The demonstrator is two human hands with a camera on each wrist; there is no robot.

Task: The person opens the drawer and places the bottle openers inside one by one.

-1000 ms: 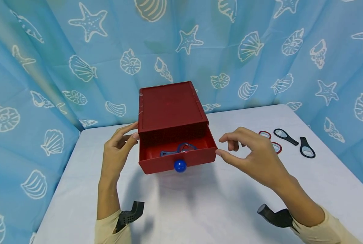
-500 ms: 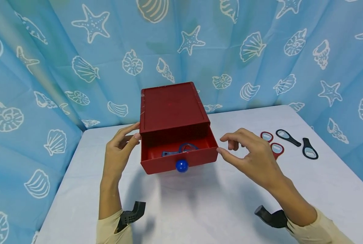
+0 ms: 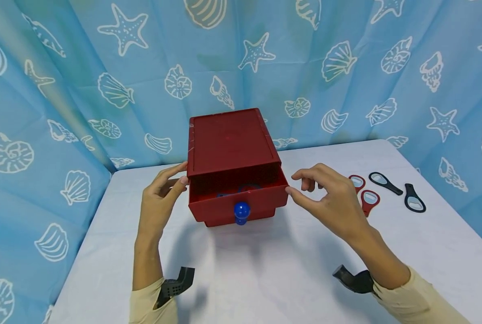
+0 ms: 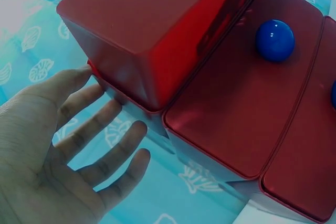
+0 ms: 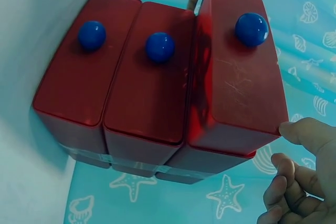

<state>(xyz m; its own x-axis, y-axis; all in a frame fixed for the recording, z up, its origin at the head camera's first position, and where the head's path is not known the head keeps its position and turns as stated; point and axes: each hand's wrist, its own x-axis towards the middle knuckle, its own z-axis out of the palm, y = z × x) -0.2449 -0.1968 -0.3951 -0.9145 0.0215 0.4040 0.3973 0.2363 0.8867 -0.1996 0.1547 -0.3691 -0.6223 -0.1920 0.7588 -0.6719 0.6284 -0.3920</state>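
Observation:
A red chest (image 3: 233, 141) of three stacked drawers stands on the white table. Its top drawer (image 3: 238, 201) is pulled partly out, with a blue knob (image 3: 241, 210) on its front. Inside, a blue ring-headed piece (image 3: 249, 186) shows, mostly hidden by the drawer front. My left hand (image 3: 158, 202) is at the chest's left side, thumb tip at the casing edge, other fingers loosely spread in the left wrist view. With its thumb, my right hand (image 3: 336, 202) touches the drawer's right front corner, while its other fingers bend loosely beside it and hold nothing.
On the right of the table lie two red ring-headed tools with short handles (image 3: 369, 200) and two black ones (image 3: 414, 200). Two lower drawers (image 5: 142, 72) with blue knobs are closed. A blue shell-patterned curtain (image 3: 225, 54) hangs behind the table.
The top drawer has slid partway inward, so a lower drawer front now shows beneath it. My right hand has moved forward with its corner; the left stays at the chest's side.

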